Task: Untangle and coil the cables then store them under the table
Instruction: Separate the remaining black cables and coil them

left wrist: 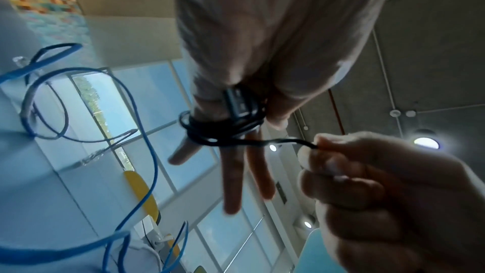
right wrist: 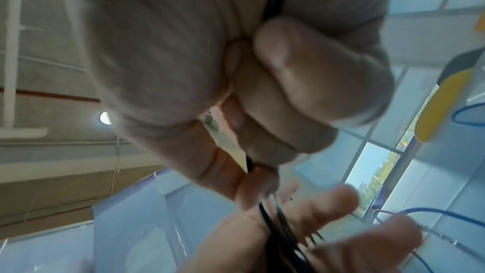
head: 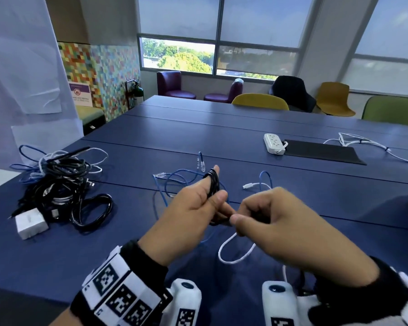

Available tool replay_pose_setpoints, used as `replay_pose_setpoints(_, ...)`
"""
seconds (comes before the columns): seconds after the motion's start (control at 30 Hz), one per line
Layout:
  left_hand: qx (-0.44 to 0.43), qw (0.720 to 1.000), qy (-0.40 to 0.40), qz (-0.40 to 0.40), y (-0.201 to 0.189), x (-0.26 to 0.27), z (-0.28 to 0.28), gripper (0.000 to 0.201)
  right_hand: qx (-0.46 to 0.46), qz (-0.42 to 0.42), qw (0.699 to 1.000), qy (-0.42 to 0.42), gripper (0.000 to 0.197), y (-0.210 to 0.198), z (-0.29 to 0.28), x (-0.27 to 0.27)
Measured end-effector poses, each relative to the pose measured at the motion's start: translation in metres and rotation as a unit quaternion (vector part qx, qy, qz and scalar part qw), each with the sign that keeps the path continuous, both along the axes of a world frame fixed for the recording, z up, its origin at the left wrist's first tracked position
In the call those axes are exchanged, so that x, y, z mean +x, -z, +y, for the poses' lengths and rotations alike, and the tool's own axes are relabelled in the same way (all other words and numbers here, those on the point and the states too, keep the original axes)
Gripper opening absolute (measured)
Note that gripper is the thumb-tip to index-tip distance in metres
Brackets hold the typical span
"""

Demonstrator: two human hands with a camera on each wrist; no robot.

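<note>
Above the near middle of the blue table [head: 198, 128], the left hand [head: 191, 215] carries a black cable [head: 213, 184] wound in several turns around its fingers [left wrist: 232, 184]. The fingers are nearly straight and spread, the thumb pressing the turns against them, and a dark connector lies in the coil at the finger bases. The coil's long axis runs from the fingertips back toward the palm, pointing away from the person toward the far edge of the table.

From the coil a free length of the same cable runs sideways to the right, roughly level, into the right hand [head: 276, 222]. That hand is clenched, its thumb and forefinger pinching the cable; the right wrist view shows the black strand passing up through the fist.

On the table below the hands lies a blue network cable [head: 174, 180] in loose loops, its clear plugs toward the far side, and a white cable [head: 236, 252] looped at the near edge under the right hand, with its plug end lying beyond the hands. Near the left edge sits a tangled pile of cables [head: 57, 182], black, white and blue, with a white adapter [head: 31, 223] at its near side. Toward the far right are a white power strip [head: 274, 143], a dark mat [head: 323, 151] just beside it, and another white cord [head: 363, 143].
</note>
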State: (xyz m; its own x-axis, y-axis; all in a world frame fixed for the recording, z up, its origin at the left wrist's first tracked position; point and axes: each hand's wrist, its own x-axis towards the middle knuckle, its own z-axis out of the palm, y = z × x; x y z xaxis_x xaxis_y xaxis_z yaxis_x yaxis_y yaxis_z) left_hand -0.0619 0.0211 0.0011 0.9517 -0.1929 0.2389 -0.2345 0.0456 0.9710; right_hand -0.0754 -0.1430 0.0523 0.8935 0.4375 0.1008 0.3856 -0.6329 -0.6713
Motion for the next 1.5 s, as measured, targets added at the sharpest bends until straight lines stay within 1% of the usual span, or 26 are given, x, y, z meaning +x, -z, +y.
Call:
replay_pose_setpoints(0.1,0.051,0.998,0.031,-0.014,-0.005,-0.007,0.002,0.039,0.075,0.074,0.994,0.012,0.032,-0.007,-0.006,0.001)
replay_pose_setpoints(0.17,0.062,0.997,0.042,-0.013,-0.007,-0.011,0.003,0.035,0.130,0.112,0.985,0.015,0.032,-0.011,-0.008,0.002)
replay_pose_setpoints(0.2,0.057,0.997,0.043,-0.006,-0.007,-0.012,0.004,0.038,0.155,0.117,0.981,0.018,0.032,-0.013,-0.010,0.002)
replay_pose_setpoints(0.23,0.065,0.997,0.052,-0.008,-0.006,-0.014,0.004,0.047,0.176,0.112,0.978,0.022,0.031,-0.016,-0.011,0.003)
replay_pose_setpoints(0.27,0.066,0.995,0.068,-0.006,-0.005,-0.015,0.004,0.055,0.190,0.097,0.976,0.030,0.030,-0.018,-0.013,0.005)
replay_pose_setpoints(0.3,0.046,0.995,0.087,0.014,-0.003,-0.016,0.004,0.058,0.193,0.069,0.978,0.040,0.029,-0.020,-0.016,0.007)
replay_pose_setpoints(0.37,-0.058,0.987,0.130,0.071,0.001,-0.019,0.003,0.055,0.181,-0.012,0.981,0.075,0.026,-0.020,-0.020,0.013)
replay_pose_setpoints(0.43,-0.182,0.962,0.177,0.098,-0.001,-0.022,0.001,0.048,0.178,-0.077,0.975,0.107,0.024,-0.013,-0.019,0.020)
replay_pose_setpoints(0.5,-0.267,0.934,0.220,0.087,-0.003,-0.023,0.002,0.048,0.150,-0.119,0.974,0.117,0.024,-0.001,-0.015,0.023)
replay_pose_setpoints(0.57,-0.329,0.910,0.243,0.074,-0.006,-0.021,0.004,0.050,0.107,-0.151,0.975,0.125,0.022,0.012,-0.011,0.024)
replay_pose_setpoints(0.67,-0.391,0.894,0.209,0.071,-0.011,-0.019,0.006,0.047,0.060,-0.164,0.976,0.130,0.019,0.025,-0.008,0.024)
replay_pose_setpoints(0.77,-0.420,0.891,0.151,0.078,-0.013,-0.017,0.008,0.046,-0.012,-0.157,0.981,0.113,0.021,0.031,-0.006,0.020)
replay_pose_setpoints(0.87,-0.433,0.892,0.094,0.090,-0.012,-0.016,0.006,0.043,-0.061,-0.123,0.987,0.083,0.025,0.036,-0.003,0.013)
replay_pose_setpoints(0.9,-0.434,0.893,0.073,0.090,-0.012,-0.016,0.005,0.042,-0.081,-0.112,0.988,0.072,0.027,0.038,-0.001,0.012)
replay_pose_setpoints(1.0,-0.429,0.901,0.012,0.062,-0.014,-0.012,0.005,0.035,-0.166,-0.084,0.981,0.049,0.042,0.046,0.002,0.007)
replay_pose_setpoints(1.1,-0.390,0.919,-0.045,0.027,-0.016,-0.007,0.008,0.031,-0.173,-0.040,0.984,0.006,0.043,0.039,0.004,-0.003)
replay_pose_setpoints(1.17,-0.341,0.938,-0.060,0.005,-0.013,-0.006,0.010,0.028,-0.169,-0.038,0.985,-0.024,0.044,0.030,0.005,-0.009)
replay_pose_setpoints(1.23,-0.290,0.955,-0.061,-0.006,-0.009,-0.006,0.009,0.023,-0.151,-0.065,0.985,-0.045,0.046,0.020,0.006,-0.013)
replay_pose_setpoints(1.33,-0.240,0.969,-0.056,-0.011,-0.004,-0.007,0.004,0.023,-0.101,-0.118,0.986,-0.054,0.043,0.009,0.004,-0.015)
replay_pose_setpoints(1.4,-0.193,0.980,-0.041,-0.023,-0.003,-0.008,0.001,0.022,-0.068,-0.137,0.987,-0.054,0.036,0.003,0.003,-0.015)
replay_pose_setpoints(1.5,-0.089,0.995,-0.020,-0.034,-0.003,-0.011,-0.003,0.018,0.011,-0.160,0.986,-0.055,0.027,-0.006,-0.002,-0.013)
